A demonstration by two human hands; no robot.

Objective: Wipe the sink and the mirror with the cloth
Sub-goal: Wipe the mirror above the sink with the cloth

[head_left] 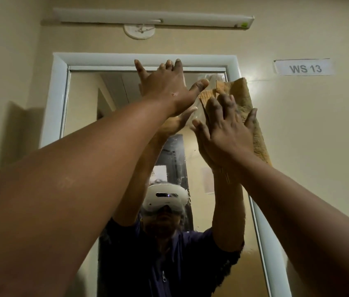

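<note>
The mirror point(83, 108) hangs on the wall in a white frame point(57, 93). My right hand point(225, 133) presses a tan cloth point(246, 99) flat against the mirror's upper right edge, fingers spread and straight; the cloth laps over the frame onto the wall. My left hand point(167, 86) lies flat with spread fingers on the glass near the top of the mirror, holding nothing. Both arms are raised. The glass reflects my arms and a person in a dark top with a white headset. The sink is out of view.
A white tube light fitting point(152, 18) is mounted on the wall above the mirror, with a round white plate point(139, 32) below it. A paper label reading WS 13 point(304, 68) is stuck to the cream wall at the right.
</note>
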